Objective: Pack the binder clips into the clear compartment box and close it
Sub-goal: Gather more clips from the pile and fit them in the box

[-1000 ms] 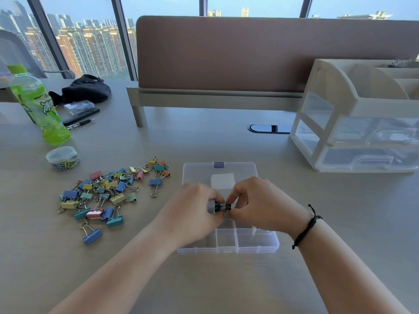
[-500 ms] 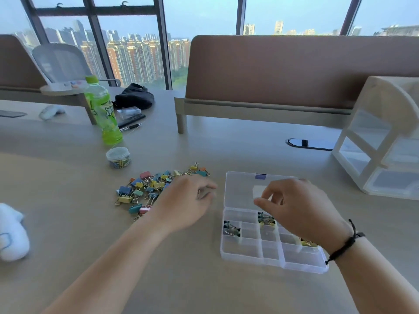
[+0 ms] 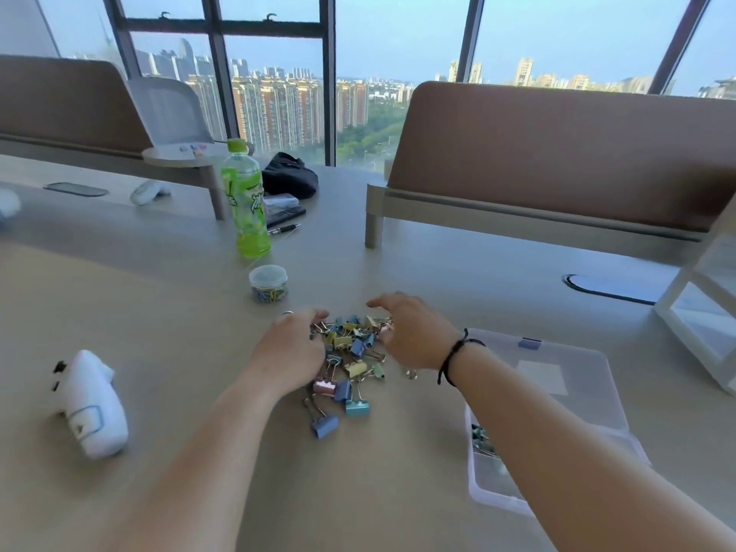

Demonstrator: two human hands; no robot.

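Observation:
A pile of coloured binder clips (image 3: 350,362) lies on the desk in the middle of the head view. My left hand (image 3: 290,352) rests on the pile's left side with its fingers bent down among the clips; its underside is hidden. My right hand (image 3: 414,336) reaches over the pile's right side, fingers spread and loosely curved. The clear compartment box (image 3: 557,384) lies open to the right, its lid flat on the desk. My right forearm covers most of its compartments. A few clips (image 3: 482,440) show in one compartment.
Behind the pile stand a small round tub of paper clips (image 3: 268,282) and a green bottle (image 3: 247,205). A white device (image 3: 93,408) lies at the left, a pen (image 3: 283,229) and black pouch (image 3: 288,175) further back. A white drawer organiser (image 3: 701,312) stands at the right edge.
Both hands have left the box and moved left onto the clip pile. The view has swung left, so the box now sits at the right under my forearm.

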